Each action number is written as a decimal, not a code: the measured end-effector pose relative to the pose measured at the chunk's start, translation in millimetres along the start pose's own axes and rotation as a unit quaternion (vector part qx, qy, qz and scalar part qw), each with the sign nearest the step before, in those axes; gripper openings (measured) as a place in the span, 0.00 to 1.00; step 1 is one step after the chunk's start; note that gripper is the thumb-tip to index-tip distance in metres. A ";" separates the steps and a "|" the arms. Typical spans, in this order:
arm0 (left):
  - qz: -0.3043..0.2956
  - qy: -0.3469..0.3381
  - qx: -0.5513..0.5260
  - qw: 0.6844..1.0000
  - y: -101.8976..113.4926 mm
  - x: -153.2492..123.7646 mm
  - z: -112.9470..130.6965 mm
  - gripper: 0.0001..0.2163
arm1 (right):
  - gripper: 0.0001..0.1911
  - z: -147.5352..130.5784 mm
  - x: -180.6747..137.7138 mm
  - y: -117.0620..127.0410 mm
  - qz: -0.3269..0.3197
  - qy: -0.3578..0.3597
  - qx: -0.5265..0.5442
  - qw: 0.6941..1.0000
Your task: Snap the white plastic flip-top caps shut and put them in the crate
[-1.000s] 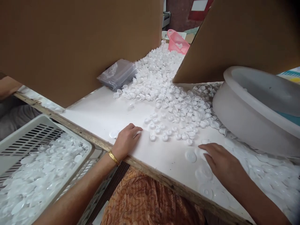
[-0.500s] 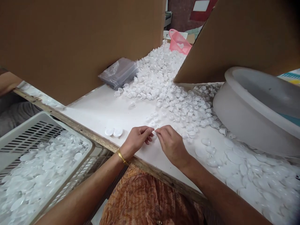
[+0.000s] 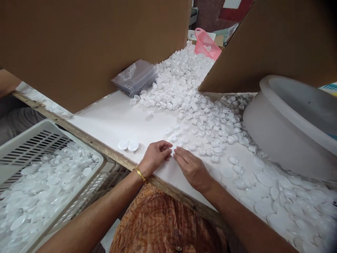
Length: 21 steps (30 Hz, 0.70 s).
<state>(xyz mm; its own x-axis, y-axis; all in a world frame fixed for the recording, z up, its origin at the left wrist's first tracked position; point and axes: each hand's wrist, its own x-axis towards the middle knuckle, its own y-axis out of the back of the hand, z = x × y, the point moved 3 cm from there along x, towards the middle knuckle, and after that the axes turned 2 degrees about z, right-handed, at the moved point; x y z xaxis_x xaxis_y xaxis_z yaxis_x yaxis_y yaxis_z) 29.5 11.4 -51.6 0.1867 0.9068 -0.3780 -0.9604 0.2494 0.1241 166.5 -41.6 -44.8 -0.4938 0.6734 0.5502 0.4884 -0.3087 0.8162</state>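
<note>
My left hand (image 3: 156, 157) and my right hand (image 3: 191, 168) meet over the white tabletop (image 3: 105, 123). Fingertips of both pinch a small white plastic piece (image 3: 173, 150) between them; too little of it shows to tell whether it is a cup or a saucer. To the left of my hands, two round white pieces (image 3: 129, 146) lie side by side. Just beyond my fingers, several small white toy cups (image 3: 177, 133) are scattered. Flat white saucers (image 3: 263, 177) are spread to the right, past my right forearm.
A large heap of toy cups (image 3: 184, 80) stretches back to a pink basket (image 3: 207, 47). A plastic-wrapped pack (image 3: 135, 77) leans by the left cardboard panel (image 3: 92, 42). The big grey tub (image 3: 279, 130) stands right. A white crate (image 3: 97, 165) of white pieces sits left, below the table edge.
My fingers have shifted around the small white piece, which now shows more between them. My right hand's fingers are straighter. The whole view has moved slightly.
</note>
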 end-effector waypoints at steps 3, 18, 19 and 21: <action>-0.008 -0.026 0.028 0.999 1.5 0.4 0.8 0.08 | 0.14 0.3 -5.1 -5.0 0.003 -0.005 0.008 1.000; -0.018 -0.052 0.113 0.992 16.2 -1.8 4.5 0.07 | 0.19 -7.9 -5.9 -13.6 -0.035 -0.007 0.040 0.999; -0.022 -0.051 0.118 0.991 16.8 -2.6 4.8 0.07 | 0.19 -9.4 -5.2 -13.6 -0.031 -0.009 0.035 0.999; -0.026 -0.046 0.144 0.988 19.0 -3.4 6.4 0.07 | 0.18 -14.2 -2.4 -13.7 -0.024 -0.004 0.026 0.999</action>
<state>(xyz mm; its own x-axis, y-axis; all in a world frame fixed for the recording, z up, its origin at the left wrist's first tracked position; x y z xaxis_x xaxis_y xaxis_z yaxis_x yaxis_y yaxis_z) 12.0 15.2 -42.0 0.2643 0.9144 -0.3067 -0.8531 0.3700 0.3679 150.7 -48.5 -54.8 -0.5119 0.6925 0.5082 0.5003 -0.2406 0.8317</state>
